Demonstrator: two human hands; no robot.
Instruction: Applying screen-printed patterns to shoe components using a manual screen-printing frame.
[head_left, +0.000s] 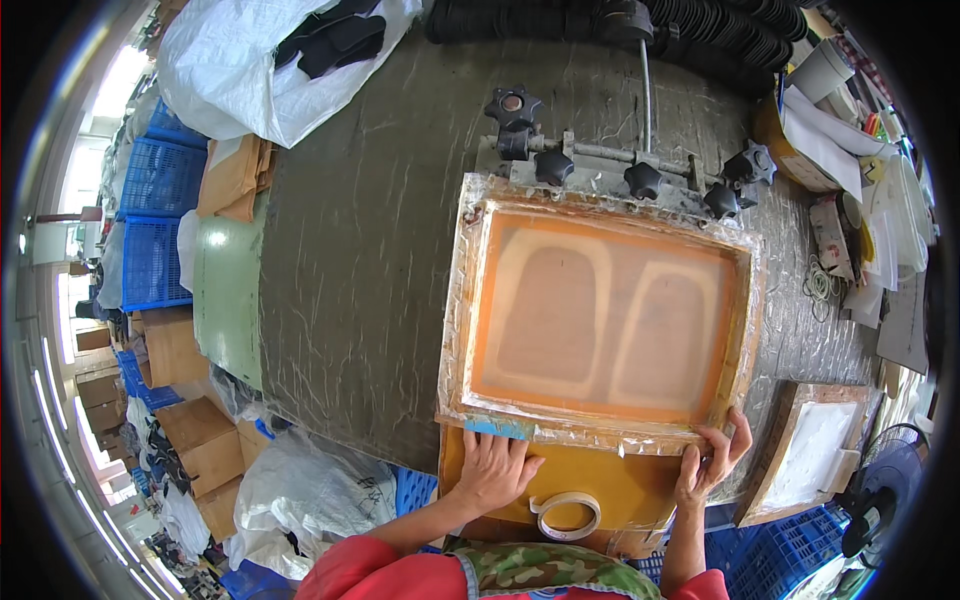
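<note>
One silkscreen frame (605, 318), wooden, tape-edged and paint-crusted, which I log right of centre on the dark table (350, 270), its orange-bordered mesh bearing two pale rounded-arch outlines; far rail at a metal hinge clamp (600, 165) with black star knobs. Two bare hands, set apart from each other: the left hand (493, 467) with fingers up against the near rail at a strip of blue tape (497, 428), grip beneath not visible to me; the right hand (712, 460) touching the near-right corner, fingers curled over its edge. One tan board (620, 490), below the frame's near side; on it, one roll of pale tape (569, 516), lying flat between the forearms. To the right I enter a second wooden frame (812, 450), white-faced, tilted; a desk fan (888, 485); and a batch of loose papers (822, 140), any print on them too small for me to read. Far left, one white woven sack (230, 70) with black cut pieces (345, 45) at its mouth. Left margin: blue plastic crates (155, 180) and brown cardboard cartons (200, 435), any markings unreadable from here.
</note>
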